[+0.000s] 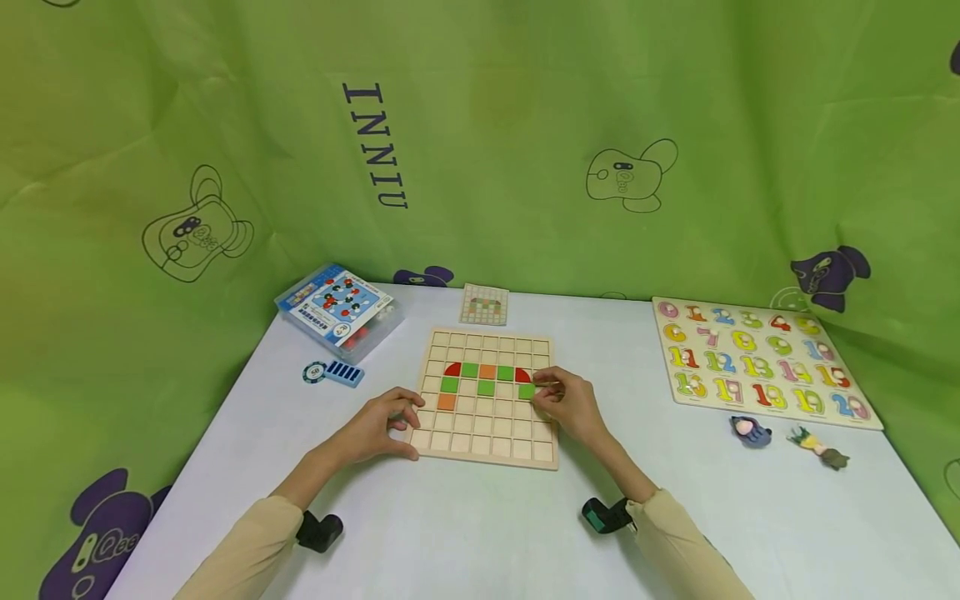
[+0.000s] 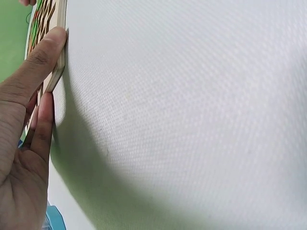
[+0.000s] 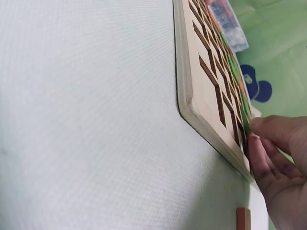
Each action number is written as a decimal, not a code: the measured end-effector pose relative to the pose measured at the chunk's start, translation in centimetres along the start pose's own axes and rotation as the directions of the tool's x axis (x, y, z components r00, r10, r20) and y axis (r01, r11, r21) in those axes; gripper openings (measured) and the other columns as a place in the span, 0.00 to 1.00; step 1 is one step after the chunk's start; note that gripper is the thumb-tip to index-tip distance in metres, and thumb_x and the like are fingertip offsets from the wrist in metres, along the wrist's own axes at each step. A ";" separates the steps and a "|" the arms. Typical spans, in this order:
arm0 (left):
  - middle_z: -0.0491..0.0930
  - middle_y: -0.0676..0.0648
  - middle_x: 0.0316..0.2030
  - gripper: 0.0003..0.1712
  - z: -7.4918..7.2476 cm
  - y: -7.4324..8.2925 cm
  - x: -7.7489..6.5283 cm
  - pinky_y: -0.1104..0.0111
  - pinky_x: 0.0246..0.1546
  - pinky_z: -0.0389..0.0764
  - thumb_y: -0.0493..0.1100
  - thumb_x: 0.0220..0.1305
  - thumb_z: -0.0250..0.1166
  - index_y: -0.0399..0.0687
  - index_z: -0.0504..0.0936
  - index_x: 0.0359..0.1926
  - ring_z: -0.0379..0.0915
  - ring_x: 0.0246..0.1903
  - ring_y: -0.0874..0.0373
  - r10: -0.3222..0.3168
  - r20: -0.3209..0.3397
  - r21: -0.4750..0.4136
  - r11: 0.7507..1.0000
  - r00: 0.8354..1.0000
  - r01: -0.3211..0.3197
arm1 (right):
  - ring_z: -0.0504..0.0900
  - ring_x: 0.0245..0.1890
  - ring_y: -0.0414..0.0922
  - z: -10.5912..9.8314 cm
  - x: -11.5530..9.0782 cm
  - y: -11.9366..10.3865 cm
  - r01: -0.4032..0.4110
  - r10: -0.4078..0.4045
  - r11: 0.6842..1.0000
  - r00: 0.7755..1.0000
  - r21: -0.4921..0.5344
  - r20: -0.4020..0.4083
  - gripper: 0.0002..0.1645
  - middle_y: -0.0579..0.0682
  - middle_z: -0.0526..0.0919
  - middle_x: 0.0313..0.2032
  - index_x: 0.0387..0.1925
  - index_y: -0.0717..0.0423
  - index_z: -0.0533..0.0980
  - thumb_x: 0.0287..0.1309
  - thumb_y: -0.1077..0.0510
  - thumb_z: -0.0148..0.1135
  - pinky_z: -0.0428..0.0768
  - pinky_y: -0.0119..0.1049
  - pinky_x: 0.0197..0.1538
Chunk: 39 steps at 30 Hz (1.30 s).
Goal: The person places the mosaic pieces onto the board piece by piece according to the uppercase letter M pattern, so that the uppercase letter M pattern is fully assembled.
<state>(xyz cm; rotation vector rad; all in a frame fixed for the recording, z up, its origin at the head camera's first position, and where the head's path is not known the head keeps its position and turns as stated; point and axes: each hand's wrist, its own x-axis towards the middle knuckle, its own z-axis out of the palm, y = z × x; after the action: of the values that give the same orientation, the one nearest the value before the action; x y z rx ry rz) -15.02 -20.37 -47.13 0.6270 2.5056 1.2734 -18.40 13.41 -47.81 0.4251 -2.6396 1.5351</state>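
A square wooden grid board (image 1: 480, 429) lies on the white table. Several coloured tiles sit in its cells: red quarter-round ones, green squares such as the middle green tile (image 1: 486, 388), and an orange tile (image 1: 446, 402) at the lower left of the pattern. My left hand (image 1: 378, 427) grips the board's near left corner, with the thumb (image 2: 52, 40) on the near edge and the fingers along the left side. At the board's right side, my right hand (image 1: 570, 402) pinches a green tile (image 1: 527, 391) over a cell below the right red tile. Its fingertips partly cover the tile.
Behind the board lies a pattern card (image 1: 483, 305). A clear plastic box (image 1: 341, 310) and blue-and-white pieces (image 1: 345, 373) are at the left. The number puzzle (image 1: 765, 362) lies right, with two small figures (image 1: 750, 431) in front. Green cloth (image 1: 495, 167) hangs behind.
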 end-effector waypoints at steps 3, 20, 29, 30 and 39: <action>0.70 0.44 0.57 0.20 0.0 -0.1 0.0 0.71 0.47 0.80 0.39 0.39 0.80 0.45 0.78 0.32 0.68 0.54 0.48 0.005 0.001 0.001 1.000 1.000 -0.005 | 0.82 0.31 0.47 0.0 0.0 0.1 -0.002 0.002 1.000 1.000 0.011 -0.006 0.18 0.61 0.84 0.40 0.43 0.67 0.78 0.47 0.74 0.69 0.82 0.26 0.34; 0.70 0.44 0.57 0.19 0.1 -0.2 0.1 0.71 0.46 0.81 0.39 0.39 0.80 0.46 0.78 0.31 0.69 0.53 0.49 0.005 -0.004 0.007 1.000 1.000 -0.005 | 0.82 0.42 0.59 -1.4 -0.6 -0.3 -0.053 0.053 0.973 0.999 0.223 0.009 0.19 0.67 0.80 0.45 0.46 0.71 0.76 0.49 0.76 0.66 0.83 0.29 0.42; 0.70 0.44 0.57 0.20 0.1 0.0 0.0 0.70 0.46 0.81 0.37 0.39 0.80 0.45 0.77 0.31 0.68 0.54 0.48 0.002 -0.008 0.002 1.000 1.000 -0.002 | 0.82 0.43 0.57 -4.3 -1.7 0.8 -0.094 0.097 0.985 0.995 0.142 -0.020 0.18 0.66 0.81 0.45 0.46 0.69 0.76 0.51 0.73 0.67 0.82 0.26 0.42; 0.70 0.44 0.56 0.20 0.1 0.0 0.0 0.70 0.46 0.81 0.37 0.39 0.80 0.45 0.77 0.31 0.68 0.54 0.48 0.003 -0.009 0.001 1.000 1.000 -0.003 | 0.82 0.43 0.57 -4.6 -1.8 1.0 -0.091 0.094 0.988 0.995 0.127 -0.022 0.18 0.66 0.81 0.45 0.46 0.68 0.76 0.51 0.73 0.67 0.82 0.27 0.42; 0.70 0.43 0.57 0.20 0.0 -0.1 0.0 0.70 0.46 0.81 0.38 0.39 0.80 0.45 0.77 0.31 0.69 0.53 0.48 0.016 -0.006 0.009 1.000 1.000 -0.016 | 0.82 0.42 0.56 -7.3 -3.6 3.2 -0.072 0.071 0.996 0.997 0.047 0.020 0.20 0.63 0.82 0.44 0.48 0.67 0.76 0.51 0.70 0.68 0.82 0.28 0.43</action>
<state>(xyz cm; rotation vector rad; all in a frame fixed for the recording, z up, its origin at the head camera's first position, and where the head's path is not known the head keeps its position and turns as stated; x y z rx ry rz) -15.08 -20.44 -47.22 0.6474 2.5175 1.2728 -16.40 21.87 -47.50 0.3526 -2.6647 1.6249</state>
